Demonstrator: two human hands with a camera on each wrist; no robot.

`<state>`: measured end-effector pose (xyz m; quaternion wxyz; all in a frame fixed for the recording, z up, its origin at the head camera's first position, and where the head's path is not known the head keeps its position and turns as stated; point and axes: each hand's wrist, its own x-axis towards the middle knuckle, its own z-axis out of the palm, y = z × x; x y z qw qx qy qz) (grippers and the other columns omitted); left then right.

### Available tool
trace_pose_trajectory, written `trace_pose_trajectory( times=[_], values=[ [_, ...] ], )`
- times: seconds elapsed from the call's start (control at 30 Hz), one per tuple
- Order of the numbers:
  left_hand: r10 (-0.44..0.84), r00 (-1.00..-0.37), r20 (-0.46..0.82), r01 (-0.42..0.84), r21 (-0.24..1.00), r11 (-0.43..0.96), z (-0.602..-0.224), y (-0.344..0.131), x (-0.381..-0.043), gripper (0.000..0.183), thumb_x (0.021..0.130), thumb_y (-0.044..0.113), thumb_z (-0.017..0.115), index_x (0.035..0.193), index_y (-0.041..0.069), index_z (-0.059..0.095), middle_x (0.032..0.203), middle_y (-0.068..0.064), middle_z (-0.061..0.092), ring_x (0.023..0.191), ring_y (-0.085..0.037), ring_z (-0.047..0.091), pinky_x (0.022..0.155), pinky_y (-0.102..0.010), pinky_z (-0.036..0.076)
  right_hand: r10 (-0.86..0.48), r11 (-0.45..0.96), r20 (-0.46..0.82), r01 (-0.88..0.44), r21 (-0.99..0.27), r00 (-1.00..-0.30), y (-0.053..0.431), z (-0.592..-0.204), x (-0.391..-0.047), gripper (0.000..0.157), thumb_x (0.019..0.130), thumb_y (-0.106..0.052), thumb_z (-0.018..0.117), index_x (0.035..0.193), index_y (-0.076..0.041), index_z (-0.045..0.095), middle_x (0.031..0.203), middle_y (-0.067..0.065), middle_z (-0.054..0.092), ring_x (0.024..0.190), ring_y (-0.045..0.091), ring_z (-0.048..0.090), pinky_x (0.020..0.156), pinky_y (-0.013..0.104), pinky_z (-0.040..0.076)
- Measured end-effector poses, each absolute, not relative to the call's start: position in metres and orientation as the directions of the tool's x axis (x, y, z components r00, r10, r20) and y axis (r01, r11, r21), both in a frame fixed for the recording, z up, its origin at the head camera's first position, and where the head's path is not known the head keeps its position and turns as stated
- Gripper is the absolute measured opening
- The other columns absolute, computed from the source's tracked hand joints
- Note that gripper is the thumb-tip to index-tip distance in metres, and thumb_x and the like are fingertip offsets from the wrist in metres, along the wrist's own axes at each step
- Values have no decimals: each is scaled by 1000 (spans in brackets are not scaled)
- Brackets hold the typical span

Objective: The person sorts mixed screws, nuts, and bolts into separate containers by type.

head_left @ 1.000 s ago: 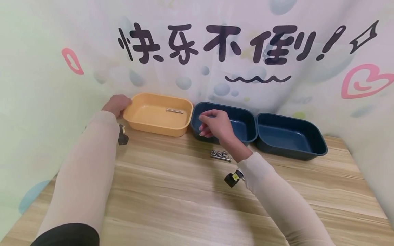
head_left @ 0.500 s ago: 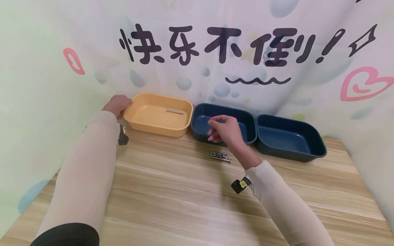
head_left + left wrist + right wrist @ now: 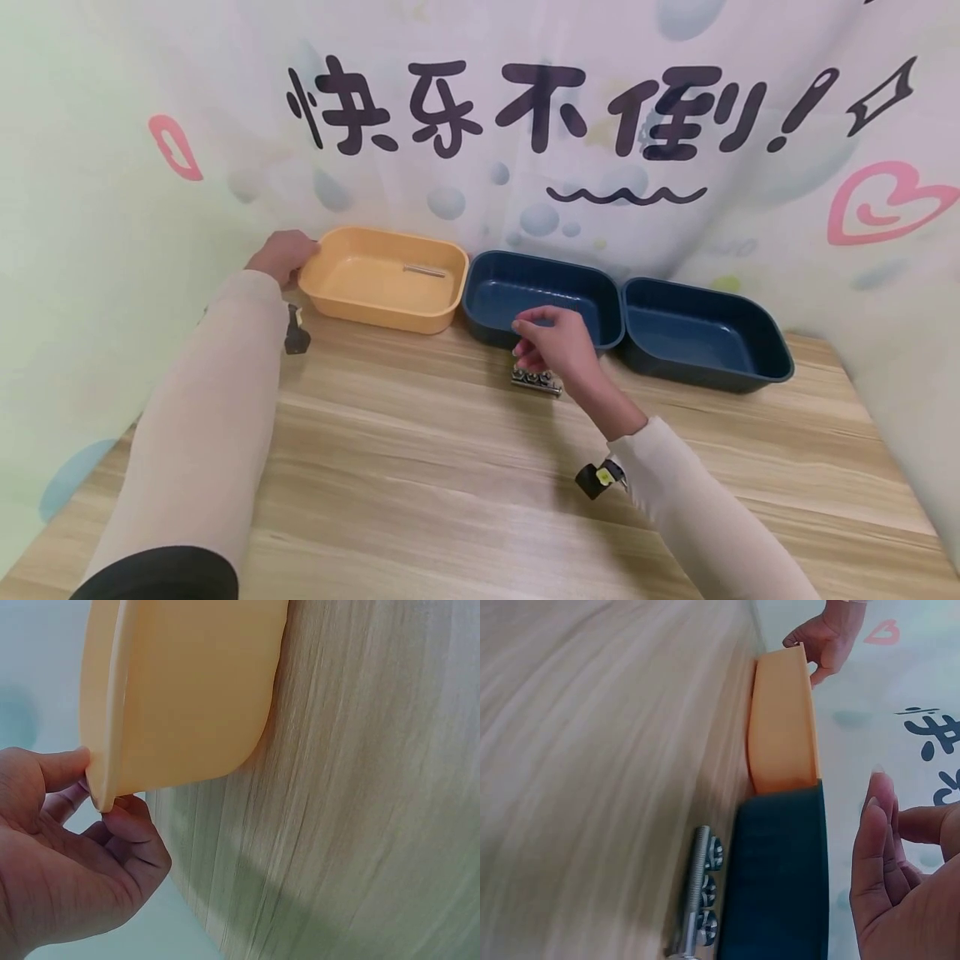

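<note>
At the left end of the bins, my left hand pinches the rim of the yellow plastic bin; in the left wrist view the thumb and fingers lie on either side of that rim. A long metal bolt lies inside it. My right hand hovers over the front edge of the middle dark blue bin, fingers loosely bent, nothing visible between them. Just below it on the table lie a bolt and three nuts in a row, partly covered by the hand in the head view.
Another dark blue bin stands to the right, touching the middle one. All the bins line up along a printed cloth backdrop. The wood-grain tabletop extends toward me.
My right hand has moved from over the middle blue bin back toward me and slightly right, nearer the bolt and nuts. My left hand stays on the yellow bin.
</note>
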<state>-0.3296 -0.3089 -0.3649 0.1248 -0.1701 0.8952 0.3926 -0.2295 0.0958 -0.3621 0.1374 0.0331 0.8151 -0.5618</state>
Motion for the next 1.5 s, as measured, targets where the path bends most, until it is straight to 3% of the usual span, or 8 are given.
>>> trace_pose_trajectory(
  times=[0.37, 0.97, 1.2, 1.5],
  values=[
    [-167, -924, -344, -363, 651, 667, -363, -309, -329, 30, 98, 25, 35, 90, 0, 48, 55, 2, 45, 44, -8, 43, 44, -22, 39, -92, 377, -291, 237, -895, -952, 108, -379, -220, 24, 95, -23, 64, 114, -8, 63, 75, 13, 68, 54, 21, 66, 62, 38, 59],
    [-213, -904, -371, -419, 667, 615, -367, -308, -334, 30, 100, 26, 37, 102, -2, 49, 60, 1, 46, 48, -8, 46, 47, -23, 44, -77, 450, -308, 243, -859, -948, 123, -403, -214, 23, 96, -17, 62, 111, 1, 64, 72, 12, 67, 53, 19, 64, 54, 31, 57],
    [-214, -904, -370, -417, 653, 632, -367, -307, -333, 31, 100, 27, 36, 104, -1, 49, 61, 1, 46, 48, -8, 45, 48, -23, 44, -64, 461, -353, 286, -840, -934, 127, -412, -209, 19, 95, -18, 63, 105, -2, 65, 67, 10, 66, 50, 17, 63, 50, 29, 53],
    [-232, -900, -369, -430, 659, 617, -366, -304, -331, 30, 99, 24, 38, 108, -2, 48, 65, 0, 46, 49, -8, 46, 48, -23, 44, -71, 519, -306, 227, -824, -949, 127, -426, -205, 14, 93, -13, 62, 98, -1, 68, 66, 9, 65, 48, 16, 62, 45, 28, 51]
  ],
)
